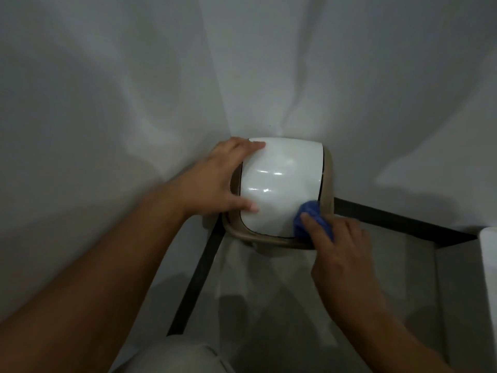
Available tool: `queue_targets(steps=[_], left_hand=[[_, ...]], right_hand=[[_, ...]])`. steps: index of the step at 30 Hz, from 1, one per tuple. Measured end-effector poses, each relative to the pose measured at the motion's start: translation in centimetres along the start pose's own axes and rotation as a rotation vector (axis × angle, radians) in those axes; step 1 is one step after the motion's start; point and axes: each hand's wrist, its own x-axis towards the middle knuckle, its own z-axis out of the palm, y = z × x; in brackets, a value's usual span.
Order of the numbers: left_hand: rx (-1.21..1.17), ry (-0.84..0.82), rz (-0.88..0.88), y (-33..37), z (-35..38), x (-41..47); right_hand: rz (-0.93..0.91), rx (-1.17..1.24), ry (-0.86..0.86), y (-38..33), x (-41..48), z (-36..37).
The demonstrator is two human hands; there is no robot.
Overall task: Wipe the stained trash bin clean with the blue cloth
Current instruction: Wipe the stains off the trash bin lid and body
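Observation:
A small trash bin (279, 184) with a glossy white domed lid and a beige rim stands in the corner where two white walls meet. My left hand (215, 179) rests spread on the lid's left side, thumb on its front edge and fingers near its back corner. My right hand (338, 251) presses a bunched blue cloth (312, 219) against the lid's front right corner, next to the beige rim. Most of the cloth is hidden under my fingers. No stain shows on the visible lid.
Dark baseboards (398, 224) run along the foot of both walls. The floor (269, 305) below is pale grey tile. A white object's edge (489, 265) stands at the far right. Light fabric (183, 356) shows at the bottom.

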Motion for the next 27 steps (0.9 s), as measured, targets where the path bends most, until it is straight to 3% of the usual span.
queue_targets(steps=[3,5,9,17,27], left_hand=[[-0.182,0.145,-0.043,0.3,-0.7,1.7],[-0.259,0.124,-0.097,0.5,-0.8,3.1],[-0.238,0.067,-0.104,0.4,-0.2,3.7],[-0.082,0.237,-0.065,0.6,1.5,0.9],[-0.065,0.296,-0.073,1.3,2.7,0.2]], right_hand=[[0.114,0.109,0.155,0.1,-0.4,0.0],[0.101,0.120,0.160,-0.5,-0.9,0.5],[0.084,0.037,-0.048,-2.0,-1.5,1.5],[0.326,-0.245,-0.341,-3.9,1.3,0.9],[0.277,0.030,-0.436,-7.3,2.1,1.2]])
